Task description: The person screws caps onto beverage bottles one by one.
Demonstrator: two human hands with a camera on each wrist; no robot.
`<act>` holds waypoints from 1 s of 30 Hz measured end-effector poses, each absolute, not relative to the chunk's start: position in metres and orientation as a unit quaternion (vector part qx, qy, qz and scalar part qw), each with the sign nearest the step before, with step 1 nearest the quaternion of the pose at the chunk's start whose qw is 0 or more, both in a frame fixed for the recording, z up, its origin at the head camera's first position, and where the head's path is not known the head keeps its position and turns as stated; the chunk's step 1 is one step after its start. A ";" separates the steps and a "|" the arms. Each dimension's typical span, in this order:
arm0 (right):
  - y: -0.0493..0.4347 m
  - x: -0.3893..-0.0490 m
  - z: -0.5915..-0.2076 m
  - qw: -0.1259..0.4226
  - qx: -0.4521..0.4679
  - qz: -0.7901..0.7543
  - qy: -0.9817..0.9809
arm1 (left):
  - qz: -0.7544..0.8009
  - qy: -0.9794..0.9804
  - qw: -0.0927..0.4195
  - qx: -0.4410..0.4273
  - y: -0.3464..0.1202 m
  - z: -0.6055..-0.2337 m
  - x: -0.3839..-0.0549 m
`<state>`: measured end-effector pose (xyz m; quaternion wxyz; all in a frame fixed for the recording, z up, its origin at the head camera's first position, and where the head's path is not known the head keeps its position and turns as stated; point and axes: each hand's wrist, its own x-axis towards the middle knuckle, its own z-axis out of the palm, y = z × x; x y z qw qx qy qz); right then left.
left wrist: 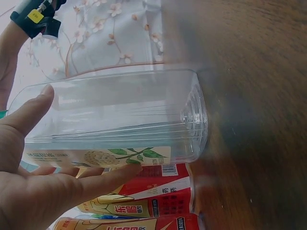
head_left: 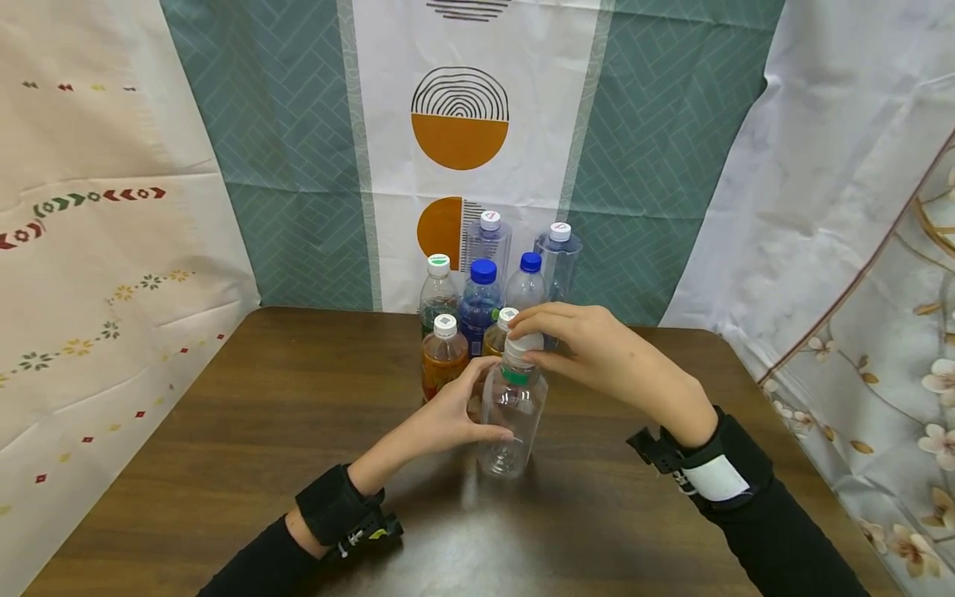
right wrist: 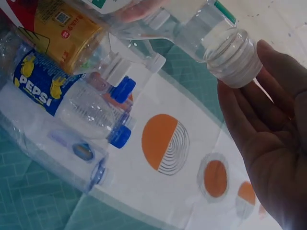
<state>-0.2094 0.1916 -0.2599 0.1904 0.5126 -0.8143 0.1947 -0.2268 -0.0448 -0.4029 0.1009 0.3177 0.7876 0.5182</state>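
Observation:
A clear, angular plastic bottle (head_left: pixel 511 427) stands slightly tilted near the middle of the table, with a green band (head_left: pixel 515 375) below its neck. My left hand (head_left: pixel 440 419) grips its body, thumb on one side and fingers on the other; the left wrist view shows a leafy printed label (left wrist: pixel 144 155) under those fingers. At the top, my right hand (head_left: pixel 608 352) pinches the whitish cap (head_left: pixel 525 342) between thumb and fingers. Ridges on the clear neck (right wrist: pixel 225 43) show beside the cap in the right wrist view. Through the clear wall the bottle looks empty.
Close behind stand several bottles: an orange-brown one (head_left: pixel 443 361), a blue-labelled Pepsi bottle (head_left: pixel 481 307), a green-labelled one (head_left: pixel 438 294) and tall clear ones (head_left: pixel 559 261). The brown wooden table (head_left: pixel 298 390) reaches patterned cloths (head_left: pixel 298 166) at the back and sides.

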 end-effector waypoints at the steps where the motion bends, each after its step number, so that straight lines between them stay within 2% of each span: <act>1: 0.192 -0.209 -0.260 0.190 0.511 0.199 -0.814 | 0.519 0.787 0.100 0.319 -0.044 -0.403 -0.227; 20: 0.180 -0.196 -0.260 0.215 0.416 0.180 -0.865 | 0.530 0.777 0.099 0.325 -0.043 -0.401 -0.226; 24: 0.185 -0.200 -0.256 0.187 0.449 0.167 -0.858 | 0.528 0.778 0.103 0.324 -0.043 -0.401 -0.226; 30: 0.200 -0.217 -0.239 0.102 0.534 0.159 -0.824 | 0.518 0.787 0.106 0.319 -0.044 -0.399 -0.225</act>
